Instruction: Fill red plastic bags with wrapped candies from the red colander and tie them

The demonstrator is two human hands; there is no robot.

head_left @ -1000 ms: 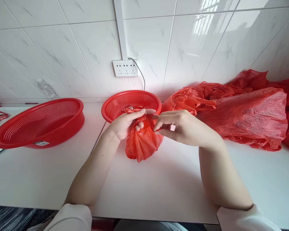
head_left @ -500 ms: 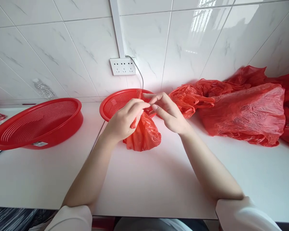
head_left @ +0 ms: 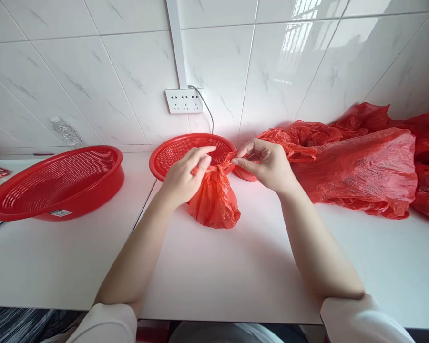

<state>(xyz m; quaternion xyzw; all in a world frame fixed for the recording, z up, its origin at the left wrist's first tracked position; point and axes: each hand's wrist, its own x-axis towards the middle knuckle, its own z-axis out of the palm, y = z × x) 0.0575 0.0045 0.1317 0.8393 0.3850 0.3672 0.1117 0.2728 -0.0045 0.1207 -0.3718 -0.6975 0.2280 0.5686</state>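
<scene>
Small red bag point(head_left: 214, 200) is set on the counter just in front of the small basket point(head_left: 175, 152). Since a moment ago its neck ends have been drawn apart (knot apparently being tightened), one pinched by the left hand point(head_left: 184, 178), the other by the right hand point(head_left: 268, 164).

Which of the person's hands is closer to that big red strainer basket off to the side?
Left. The left hand grips the small red bag just right of the large red basket; the right hand pinches the bag's other side, farther away.
</scene>
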